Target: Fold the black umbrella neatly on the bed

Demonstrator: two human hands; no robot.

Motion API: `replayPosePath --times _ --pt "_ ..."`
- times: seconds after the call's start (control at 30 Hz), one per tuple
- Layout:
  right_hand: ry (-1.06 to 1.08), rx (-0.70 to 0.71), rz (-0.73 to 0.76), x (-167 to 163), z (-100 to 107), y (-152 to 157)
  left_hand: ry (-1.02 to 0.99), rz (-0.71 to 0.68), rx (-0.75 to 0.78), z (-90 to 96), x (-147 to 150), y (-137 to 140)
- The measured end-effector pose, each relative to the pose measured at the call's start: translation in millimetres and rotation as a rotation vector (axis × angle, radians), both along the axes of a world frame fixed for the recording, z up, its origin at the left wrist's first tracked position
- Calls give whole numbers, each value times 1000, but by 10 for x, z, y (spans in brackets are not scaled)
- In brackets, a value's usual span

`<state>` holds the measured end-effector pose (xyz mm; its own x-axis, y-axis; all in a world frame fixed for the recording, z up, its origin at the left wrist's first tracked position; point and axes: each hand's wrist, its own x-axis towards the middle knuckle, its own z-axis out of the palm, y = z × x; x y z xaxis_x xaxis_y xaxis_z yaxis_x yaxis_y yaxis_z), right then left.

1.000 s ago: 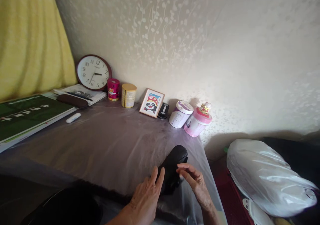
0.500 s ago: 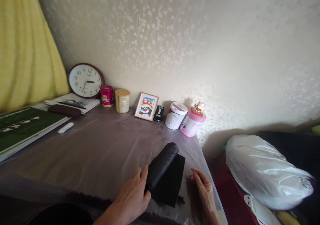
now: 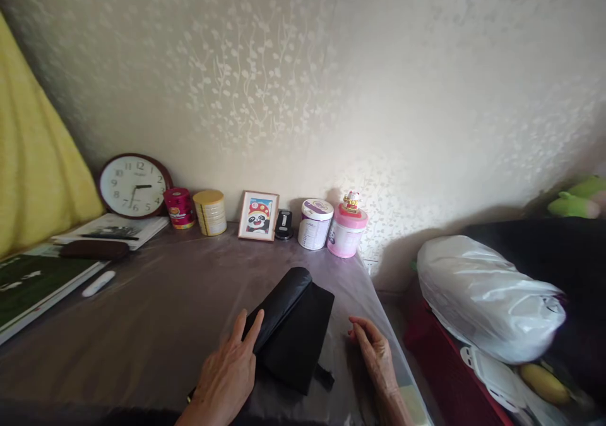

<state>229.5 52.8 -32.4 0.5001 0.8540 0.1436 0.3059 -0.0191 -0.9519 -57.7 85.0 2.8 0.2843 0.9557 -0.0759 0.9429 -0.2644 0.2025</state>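
A black roll (image 3: 285, 301) of thin fabric, like a folded umbrella, lies slanted on the table. Partly beneath it, to its right, is a flat black fabric sleeve (image 3: 303, 341) with a short strap at its near right corner. My left hand (image 3: 227, 369) rests on the near end of the roll, two fingers stretched out and spread along its left side; its thumb is hidden. To the right of the sleeve, my right hand (image 3: 372, 347) hovers or rests by the table edge, apart from both items. Its fingers are curled together, and I see nothing in them.
Along the wall stand a clock (image 3: 135, 186), a magenta can (image 3: 180, 209), a yellow-lidded can (image 3: 211, 214), a panda picture frame (image 3: 258, 216), a white tub (image 3: 315, 225) and a pink tub (image 3: 347, 233). A green book (image 3: 42, 287) lies left; a white plastic bag (image 3: 487, 300) sits right.
The whole view has shifted, so table items appear further left. My left hand's fingers have spread and lie nearer the roll's close end. The right hand keeps its curled shape.
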Motion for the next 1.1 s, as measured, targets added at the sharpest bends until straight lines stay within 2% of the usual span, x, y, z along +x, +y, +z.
replayPosePath --times 0.2,0.37,0.53,0.63,0.7,0.77,0.87,0.97,1.1 --pt "-14 18 16 33 -94 25 -12 -39 27 -112 -49 69" --pt "-17 15 44 33 -123 23 -29 -50 21 -135 -39 142" --pt "-44 18 44 1 -66 -2 -142 -55 -32 -24 -33 176" --pt "-36 37 54 -4 -63 -4 -348 -43 -65 88 -33 163" --pt "-13 40 57 -8 -72 0 -557 -15 -177 147 -33 136" --pt "27 19 53 -15 -79 4 -754 32 -358 179 -29 96" --pt "67 0 48 -24 -74 5 -863 60 -502 190 -2 22" --pt "43 29 70 -17 -66 2 -810 19 -462 215 48 -45" --pt "20 50 74 -9 -51 -13 -740 -35 -252 298 87 -113"
